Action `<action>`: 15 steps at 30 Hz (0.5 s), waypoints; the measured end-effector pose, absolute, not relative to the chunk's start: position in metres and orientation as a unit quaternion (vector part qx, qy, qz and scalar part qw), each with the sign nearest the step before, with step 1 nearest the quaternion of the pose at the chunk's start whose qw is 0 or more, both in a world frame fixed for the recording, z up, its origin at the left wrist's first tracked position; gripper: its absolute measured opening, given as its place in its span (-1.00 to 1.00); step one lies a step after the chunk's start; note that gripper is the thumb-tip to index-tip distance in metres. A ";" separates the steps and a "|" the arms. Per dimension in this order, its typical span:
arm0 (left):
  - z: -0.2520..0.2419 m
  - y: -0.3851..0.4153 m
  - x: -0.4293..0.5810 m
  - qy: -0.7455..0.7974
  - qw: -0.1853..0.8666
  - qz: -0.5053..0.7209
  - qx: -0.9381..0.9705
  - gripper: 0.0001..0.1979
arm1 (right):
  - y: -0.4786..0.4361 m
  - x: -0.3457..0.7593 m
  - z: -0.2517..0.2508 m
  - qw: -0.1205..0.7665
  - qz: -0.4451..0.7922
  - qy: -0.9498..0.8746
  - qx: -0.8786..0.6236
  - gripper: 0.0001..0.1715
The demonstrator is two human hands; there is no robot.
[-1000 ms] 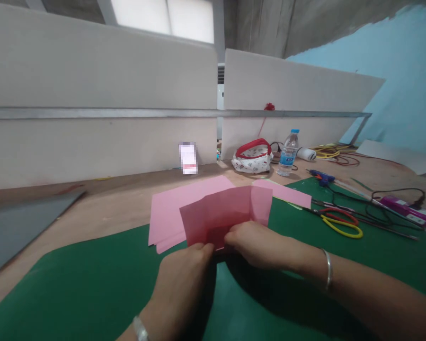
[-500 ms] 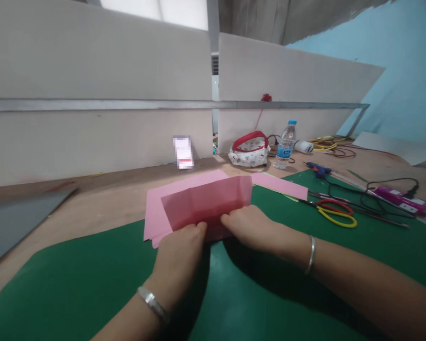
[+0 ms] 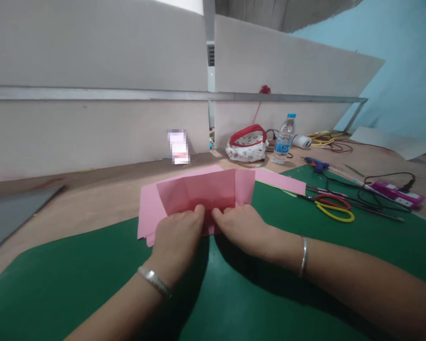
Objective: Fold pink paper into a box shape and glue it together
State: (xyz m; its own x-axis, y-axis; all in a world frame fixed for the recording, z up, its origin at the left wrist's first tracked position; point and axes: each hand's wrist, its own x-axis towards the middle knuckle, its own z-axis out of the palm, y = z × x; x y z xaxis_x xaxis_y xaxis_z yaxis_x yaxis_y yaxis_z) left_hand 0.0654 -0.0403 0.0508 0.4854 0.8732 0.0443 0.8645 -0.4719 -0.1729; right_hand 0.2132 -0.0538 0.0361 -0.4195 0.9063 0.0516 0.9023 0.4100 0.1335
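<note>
A creased sheet of pink paper [image 3: 209, 188] stands partly upright in front of me, with fold lines near both ends. My left hand [image 3: 182, 232] is closed on its lower edge, thumb on top. Close beside it, my right hand [image 3: 243, 229] pinches the same edge. The thumbs sit a small gap apart, and the other fingertips are hidden behind the paper and hands. More pink sheets [image 3: 147, 208] lie flat behind and to the left of the creased one.
A green mat [image 3: 92, 284] covers the tabletop. To the right lie a pink strip [image 3: 284, 181], scissors [image 3: 335, 210], a glue gun [image 3: 315, 164] and a purple power strip [image 3: 397, 193] with cords. Behind stand a water bottle [image 3: 284, 139], a white pouch [image 3: 246, 149] and a blurred phone-like object [image 3: 179, 147].
Both hands have shifted slightly up the paper's near edge, with the thumbs closer together. The creased sheet's right end flap now angles outward more clearly. The whole view has tilted a little.
</note>
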 end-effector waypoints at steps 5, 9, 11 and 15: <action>0.042 -0.033 0.069 -0.456 0.106 0.024 -0.883 -0.79 | -0.049 0.214 0.025 -0.006 0.096 0.861 0.499 -0.73; 0.026 -0.046 0.059 -0.382 0.146 0.013 -0.913 -0.76 | -0.054 0.216 0.009 -0.012 0.101 0.889 0.446 -0.71; 0.018 -0.053 0.053 -0.358 0.161 0.008 -0.920 -0.75 | -0.058 0.218 0.000 -0.039 0.105 0.899 0.423 -0.73; 0.010 -0.059 0.046 -0.343 0.173 -0.011 -0.923 -0.75 | -0.062 0.228 -0.010 -0.127 0.092 0.897 0.413 -0.79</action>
